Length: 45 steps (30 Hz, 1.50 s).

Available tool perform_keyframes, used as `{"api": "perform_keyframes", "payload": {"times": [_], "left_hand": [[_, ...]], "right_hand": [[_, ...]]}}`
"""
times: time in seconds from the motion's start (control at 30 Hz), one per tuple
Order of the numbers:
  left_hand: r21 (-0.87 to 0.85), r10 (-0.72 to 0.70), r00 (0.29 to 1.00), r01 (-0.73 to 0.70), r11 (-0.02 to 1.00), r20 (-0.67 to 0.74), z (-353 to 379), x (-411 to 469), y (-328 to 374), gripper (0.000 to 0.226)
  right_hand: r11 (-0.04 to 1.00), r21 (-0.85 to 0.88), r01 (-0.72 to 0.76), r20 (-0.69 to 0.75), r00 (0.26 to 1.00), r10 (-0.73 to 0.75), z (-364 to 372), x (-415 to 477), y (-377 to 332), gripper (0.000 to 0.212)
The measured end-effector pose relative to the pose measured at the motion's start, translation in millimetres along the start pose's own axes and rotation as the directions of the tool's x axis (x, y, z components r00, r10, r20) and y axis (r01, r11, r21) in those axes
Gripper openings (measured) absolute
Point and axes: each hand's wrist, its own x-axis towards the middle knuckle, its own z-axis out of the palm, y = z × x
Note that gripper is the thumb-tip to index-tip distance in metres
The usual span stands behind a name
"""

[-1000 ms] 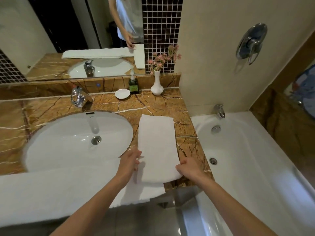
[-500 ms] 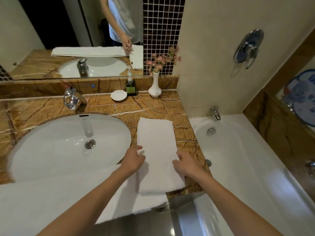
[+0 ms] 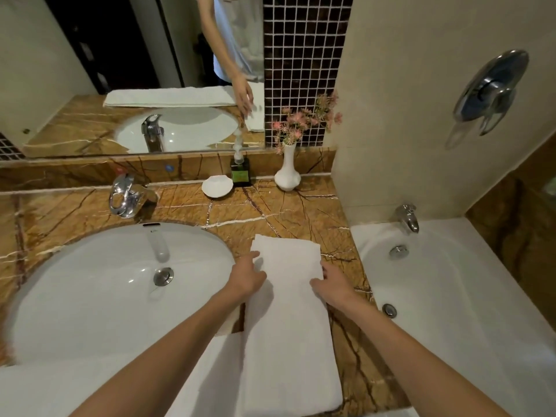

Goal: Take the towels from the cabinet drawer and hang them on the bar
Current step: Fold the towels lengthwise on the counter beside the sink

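Note:
A white towel (image 3: 288,320), folded into a long strip, lies on the brown marble counter (image 3: 288,215) to the right of the sink, its near end over the counter's front edge. My left hand (image 3: 245,278) lies flat against the strip's left edge near its far end. My right hand (image 3: 334,285) lies flat on the right edge opposite. Neither hand's fingers are closed around the cloth. A second white towel (image 3: 54,389) is spread along the counter's front edge, partly under the folded one. No bar or drawer is in view.
The white oval sink (image 3: 99,293) with a chrome tap (image 3: 126,197) is on the left. At the counter's back stand a shell soap dish (image 3: 217,186), a green soap bottle (image 3: 240,171) and a white flower vase (image 3: 287,173). The bathtub (image 3: 457,311) lies to the right.
Both hands have slid along the folded towel's edges from its near end toward its far end. The view has tilted down and closer to the counter.

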Motion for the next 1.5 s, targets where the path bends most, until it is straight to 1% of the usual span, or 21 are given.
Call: {"api": "perform_keyframes", "payload": {"times": [0.07,0.1,0.2,0.3,0.37,0.47,0.53,0.63,0.73,0.8,0.9,0.97,1.07,1.2,1.3,1.33,1.4,1.5], "left_hand": [[0.026,0.007,1.0,-0.007,1.0,-0.019,-0.5,16.3,6.7,0.059],[0.026,0.003,1.0,-0.002,1.0,-0.029,-0.3,23.2,9.5,0.059],[0.029,-0.018,0.999,0.02,0.999,-0.045,1.7,38.9,12.7,0.062],[0.063,-0.005,0.998,0.008,0.998,-0.059,1.2,51.0,11.5,0.064],[0.097,0.026,0.998,-0.021,0.995,-0.057,-0.4,58.7,12.9,0.065],[0.124,0.062,0.997,-0.057,0.991,-0.038,-2.2,71.2,18.8,0.066],[0.169,0.037,0.999,-0.034,0.985,-0.014,-2.2,79.5,22.9,0.058],[0.24,-0.006,1.0,0.011,0.971,-0.021,-1.0,89.8,25.1,0.037],[0.267,0.058,0.996,-0.04,0.963,-0.06,-1.3,88.4,31.1,0.02],[0.228,0.138,0.988,-0.12,0.966,-0.066,-4.2,82.9,34.7,0.014],[0.115,0.233,0.971,-0.226,0.967,-0.05,-14.2,71.5,36.2,0.013],[0.032,0.278,0.96,-0.277,0.96,-0.037,-20.7,61.3,36.5,0.013],[-0.104,0.33,0.944,-0.33,0.938,-0.022,-28.5,41.6,40.5,0.011],[-0.109,0.435,0.9,-0.434,0.894,-0.013,-36.8,19.0,49.7,0.01],[-0.104,0.471,0.882,-0.47,0.877,-0.01,-40.9,9.7,52.7,0.01],[-0.113,0.474,0.88,-0.472,0.874,-0.009,-42.0,7.6,52.8,0.01],[-0.125,0.464,0.886,-0.462,0.878,-0.011,-44.2,4.3,52.5,0.011],[-0.133,0.432,0.902,-0.43,0.893,-0.018,-47.6,2.0,49.8,0.013]], "right_hand": [[1.0,0.0,0.024,-0.005,1.0,-0.024,-5.6,19.6,-5.3,0.054],[0.999,0.005,0.032,-0.013,0.999,-0.032,-9.1,27.5,-9.3,0.054],[0.998,0.005,0.055,-0.049,0.997,-0.055,-15.3,50.3,-14.4,0.038],[0.999,-0.009,0.031,-0.103,0.994,-0.032,-14.5,66.9,-13.7,0.023],[1.0,-0.01,0.011,-0.119,0.993,-0.012,-13.6,75.1,-13.5,0.019],[1.0,0.018,0.006,-0.099,0.995,-0.004,-12.5,81.6,-16.7,0.017],[1.0,0.01,0.02,-0.082,0.996,-0.019,-11.9,81.5,-18.5,0.014],[0.999,0.001,0.042,-0.078,0.996,-0.042,-11.6,81.5,-20.0,0.011],[0.997,0.013,0.073,-0.104,0.992,-0.071,-13.8,79.5,-23.9,0.01],[0.995,0.004,0.103,-0.142,0.985,-0.101,-16.7,77.5,-25.8,0.009],[0.99,0.014,0.14,-0.143,0.98,-0.137,-21.2,78.2,-29.6,0.005],[0.985,0.004,0.172,-0.119,0.978,-0.17,-24.5,78.5,-32.8,0.008],[0.973,-0.035,0.228,-0.045,0.972,-0.23,-28.7,79.1,-35.9,0.012],[0.95,-0.084,0.301,0.073,0.953,-0.295,-37.6,73.8,-44.3,0.013],[0.934,-0.103,0.341,0.161,0.933,-0.323,-46.1,67.6,-53.3,0.018],[0.928,-0.118,0.353,0.17,0.928,-0.331,-48.2,66.3,-56.3,0.02],[0.916,-0.13,0.38,0.164,0.919,-0.358,-51.4,63.9,-61.5,0.016],[0.916,-0.094,0.39,0.152,0.915,-0.374,-54.3,59.7,-63.6,0.011]]}}
